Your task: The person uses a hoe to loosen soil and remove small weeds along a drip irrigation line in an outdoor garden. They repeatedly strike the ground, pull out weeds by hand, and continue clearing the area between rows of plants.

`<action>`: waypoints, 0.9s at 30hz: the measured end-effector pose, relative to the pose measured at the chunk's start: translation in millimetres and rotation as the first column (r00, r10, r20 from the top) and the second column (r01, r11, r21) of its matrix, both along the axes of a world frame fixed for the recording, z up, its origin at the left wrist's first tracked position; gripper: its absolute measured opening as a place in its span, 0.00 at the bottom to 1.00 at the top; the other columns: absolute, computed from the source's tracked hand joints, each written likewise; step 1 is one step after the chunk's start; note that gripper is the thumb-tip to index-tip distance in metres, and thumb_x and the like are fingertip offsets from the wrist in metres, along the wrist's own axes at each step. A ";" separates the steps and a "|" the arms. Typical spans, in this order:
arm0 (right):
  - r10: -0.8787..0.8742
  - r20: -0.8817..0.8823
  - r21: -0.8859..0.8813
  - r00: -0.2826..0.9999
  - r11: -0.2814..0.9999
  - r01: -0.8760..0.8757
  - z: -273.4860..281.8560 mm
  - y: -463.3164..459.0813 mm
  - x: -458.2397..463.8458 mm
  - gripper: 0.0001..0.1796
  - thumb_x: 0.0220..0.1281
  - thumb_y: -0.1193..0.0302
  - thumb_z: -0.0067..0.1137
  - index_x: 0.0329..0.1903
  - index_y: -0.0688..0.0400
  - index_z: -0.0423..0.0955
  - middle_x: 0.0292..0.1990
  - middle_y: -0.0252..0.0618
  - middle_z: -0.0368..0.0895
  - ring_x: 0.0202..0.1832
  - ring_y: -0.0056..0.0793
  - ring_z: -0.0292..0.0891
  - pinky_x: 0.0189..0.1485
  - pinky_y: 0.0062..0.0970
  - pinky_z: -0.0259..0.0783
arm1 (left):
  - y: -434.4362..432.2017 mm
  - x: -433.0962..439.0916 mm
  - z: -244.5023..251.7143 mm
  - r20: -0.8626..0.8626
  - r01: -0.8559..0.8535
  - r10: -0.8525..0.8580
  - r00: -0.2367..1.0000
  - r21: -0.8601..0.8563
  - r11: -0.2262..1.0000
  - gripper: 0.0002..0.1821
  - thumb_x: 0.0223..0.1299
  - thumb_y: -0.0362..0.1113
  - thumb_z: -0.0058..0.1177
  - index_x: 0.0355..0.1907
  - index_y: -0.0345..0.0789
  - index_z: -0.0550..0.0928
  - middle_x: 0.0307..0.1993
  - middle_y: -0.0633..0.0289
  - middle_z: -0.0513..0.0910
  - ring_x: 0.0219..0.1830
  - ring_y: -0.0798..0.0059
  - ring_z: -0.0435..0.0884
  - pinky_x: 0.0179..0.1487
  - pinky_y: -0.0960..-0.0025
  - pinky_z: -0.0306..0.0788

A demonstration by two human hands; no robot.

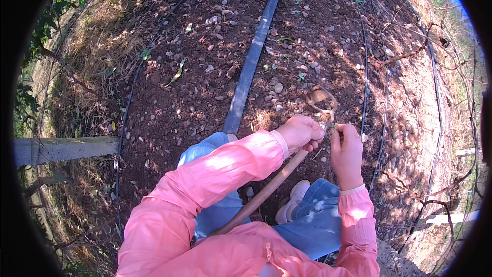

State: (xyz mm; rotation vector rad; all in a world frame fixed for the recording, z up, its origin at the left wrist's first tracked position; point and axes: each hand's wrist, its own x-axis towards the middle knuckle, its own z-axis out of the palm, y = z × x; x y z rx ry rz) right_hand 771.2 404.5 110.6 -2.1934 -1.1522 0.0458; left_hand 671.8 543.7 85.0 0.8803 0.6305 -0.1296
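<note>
A loop-headed hoe slants up from my lap between my legs, its long wooden handle passing beneath my left hand. Fingers of that hand are closed around the hoe's neck, just below the soil-coloured metal loop. My right hand meets it from the right, thumb and forefinger pinched on a small green plant bit beside the neck. The loop hangs over or rests on the soil; which one I cannot tell. The left palm is hidden from view.
Stony brown soil lies ahead, with scattered small weeds. A flat dark hose runs away from my feet. Thin drip lines pass on the right, near bare vines. On the left, a pale post borders dry grass.
</note>
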 end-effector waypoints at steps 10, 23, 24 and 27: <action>0.173 -0.049 -0.025 0.984 0.984 -0.175 0.4 12.7 -14.1 0.05 0.61 0.78 0.59 0.34 0.65 0.72 0.26 0.42 0.73 0.24 0.31 0.70 0.28 0.29 0.67 | 3.3 3.7 -10.4 -0.048 -0.302 0.301 0.952 -0.024 0.953 0.04 0.63 0.30 0.56 0.35 0.31 0.80 0.24 0.65 0.79 0.21 0.82 0.76 0.21 0.78 0.70; 0.246 -0.462 0.113 0.852 0.969 -0.219 7.2 9.6 -19.0 0.03 0.63 0.79 0.59 0.34 0.65 0.75 0.24 0.33 0.75 0.25 0.17 0.73 0.28 0.20 0.68 | 2.2 10.3 -22.6 -0.011 -0.488 0.491 0.871 0.085 0.869 0.05 0.62 0.32 0.57 0.31 0.33 0.81 0.22 0.65 0.79 0.20 0.80 0.76 0.23 0.76 0.70; 0.233 -0.499 0.133 0.834 0.972 -0.193 7.2 9.9 -19.0 0.03 0.63 0.79 0.59 0.35 0.65 0.75 0.25 0.33 0.75 0.25 0.17 0.73 0.28 0.19 0.68 | 5.9 10.6 -22.4 -0.008 -0.506 0.509 0.861 0.093 0.857 0.05 0.62 0.32 0.57 0.31 0.33 0.81 0.22 0.65 0.79 0.20 0.80 0.76 0.23 0.76 0.70; 0.131 -0.470 0.118 0.873 0.989 -0.085 4.2 11.4 -18.1 0.03 0.63 0.78 0.59 0.36 0.65 0.76 0.26 0.33 0.76 0.26 0.16 0.72 0.29 0.18 0.68 | 8.8 9.3 -21.5 -0.018 -0.481 0.482 0.876 0.041 0.876 0.04 0.63 0.30 0.55 0.31 0.33 0.81 0.23 0.63 0.80 0.21 0.79 0.77 0.23 0.77 0.72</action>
